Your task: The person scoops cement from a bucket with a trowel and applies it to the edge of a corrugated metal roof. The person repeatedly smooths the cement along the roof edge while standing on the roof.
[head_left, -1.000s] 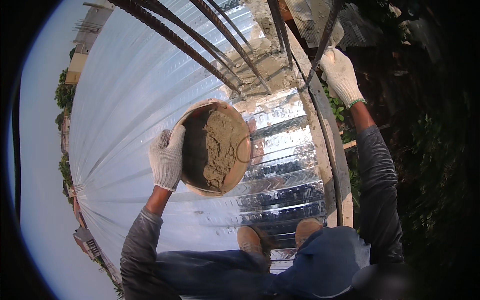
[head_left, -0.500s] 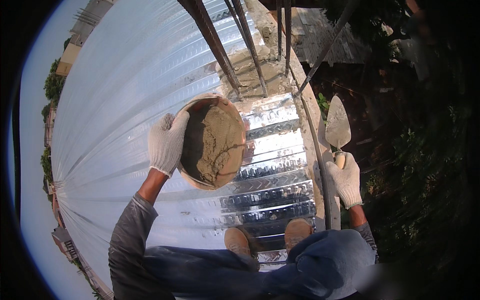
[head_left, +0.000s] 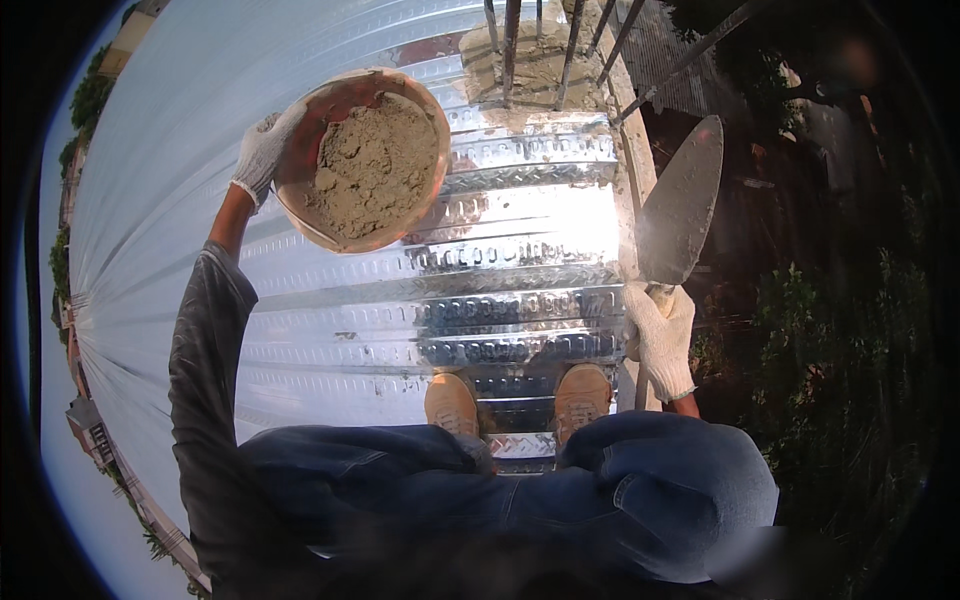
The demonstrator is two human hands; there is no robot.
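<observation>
My left hand (head_left: 268, 150), in a white knit glove, grips the left rim of a round basin (head_left: 288, 212) in front of me. Wet grey-brown mortar (head_left: 375, 165) fills much of the basin. On the right, my gloved right hand (head_left: 662, 335) is closed round the handle of a pointed trowel (head_left: 685, 205). The trowel's blade points away from me, over the edge strip, with a thin grey smear on its face. Most of the handle is hidden in the glove.
Ribbed shiny metal decking (head_left: 520, 310) lies under my shoes (head_left: 452, 405). Upright steel bars (head_left: 511, 55) rise from a mortar-covered patch (head_left: 480, 65) ahead. A narrow concrete edge (head_left: 640, 160) runs along the right, with a drop and plants (head_left: 800, 330) beyond it.
The basin has moved left and farther from me, tilting to show more of the mortar. My right hand has come slightly left and up, and the trowel's blade has turned and looks larger.
</observation>
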